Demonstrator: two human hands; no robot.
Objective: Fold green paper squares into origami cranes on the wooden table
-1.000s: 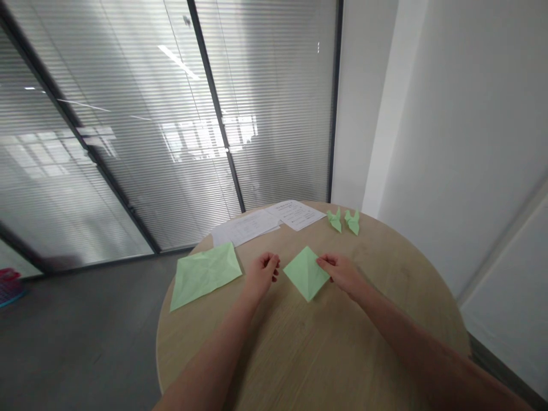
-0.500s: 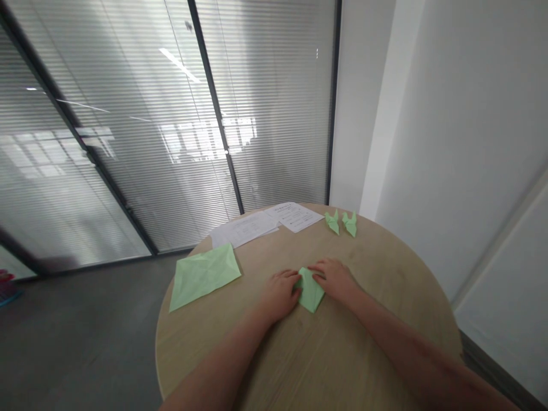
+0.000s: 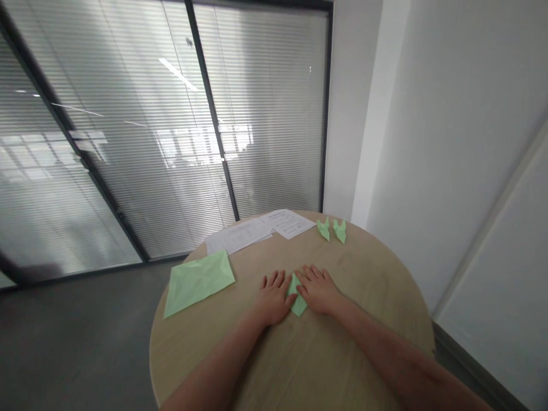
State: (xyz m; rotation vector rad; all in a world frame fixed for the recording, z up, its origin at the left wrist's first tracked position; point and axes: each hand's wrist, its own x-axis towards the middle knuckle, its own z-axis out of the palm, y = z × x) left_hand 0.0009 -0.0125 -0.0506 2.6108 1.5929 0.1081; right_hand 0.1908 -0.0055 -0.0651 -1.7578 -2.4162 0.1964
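Observation:
A small folded piece of green paper [image 3: 298, 306] lies on the round wooden table [image 3: 308, 365], partly covered by both hands. My left hand [image 3: 274, 299] rests flat on its left side, fingers spread and the thumb across the paper. From the right, my right hand [image 3: 319, 290] lies flat with fingers apart, its thumb and fingertips on the paper's upper right part. Only the top tip and lower corner of the paper show between them.
A larger creased green sheet [image 3: 199, 282] lies at the table's left edge. White printed papers [image 3: 244, 234] overlap at the far side. Two green folded paper birds [image 3: 339, 230] stand at the far right. Beyond are a glass partition with blinds [image 3: 274, 114] and a white wall [image 3: 462, 142].
Both hands have flattened, their fingers spreading wider over the small folded paper, which now looks narrower. The view has shifted slightly.

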